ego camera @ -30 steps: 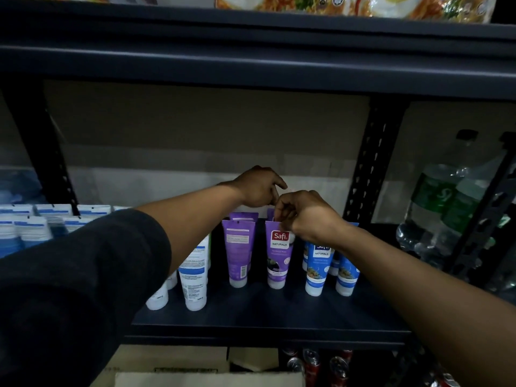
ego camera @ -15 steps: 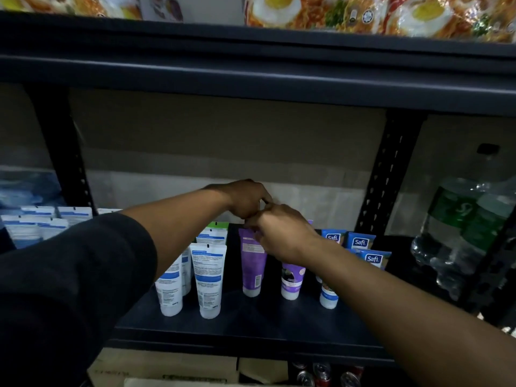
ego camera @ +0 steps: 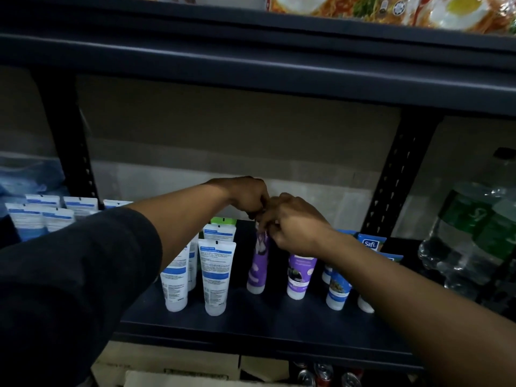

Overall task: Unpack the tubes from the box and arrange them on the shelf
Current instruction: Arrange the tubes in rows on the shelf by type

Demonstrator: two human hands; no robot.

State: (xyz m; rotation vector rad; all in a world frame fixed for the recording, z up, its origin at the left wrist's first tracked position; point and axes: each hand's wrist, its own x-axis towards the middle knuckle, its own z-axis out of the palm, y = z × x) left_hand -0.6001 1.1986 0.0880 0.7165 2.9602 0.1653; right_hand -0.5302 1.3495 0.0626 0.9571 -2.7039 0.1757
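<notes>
Dark metal shelving stands against a pale wall, and its middle shelf (ego camera: 265,322) carries the tubes, all standing cap-down. At the far left, behind a dark sleeve (ego camera: 69,275), stands a cluster of white and blue tubes (ego camera: 55,219) whose print is too small to read. Below the shelf edge sits a cardboard box (ego camera: 167,367). Next along stand white tubes with blue bands (ego camera: 216,275), their text also unreadable, and behind them is a green-topped tube (ego camera: 223,220). The left hand (ego camera: 247,195) hangs over the middle of the shelf with its fingers curled downward and touching the right hand; I cannot tell whether it holds anything. Just below, a purple tube (ego camera: 258,263) stands on the shelf, blurred, its label unreadable. The right hand (ego camera: 293,226) pinches the flat top end of that tube between curled fingers. A second purple tube (ego camera: 300,275) stands beside it, partly behind the right wrist. Cans (ego camera: 324,372) show on the level below. Further right stand blue tubes (ego camera: 337,286), one of which reads "Safi" (ego camera: 370,244). Noodle packets (ego camera: 391,9) picturing fried eggs lie on the level above. At the far right stand clear water bottles (ego camera: 474,241) with green labels whose white mark is too blurred to read.
</notes>
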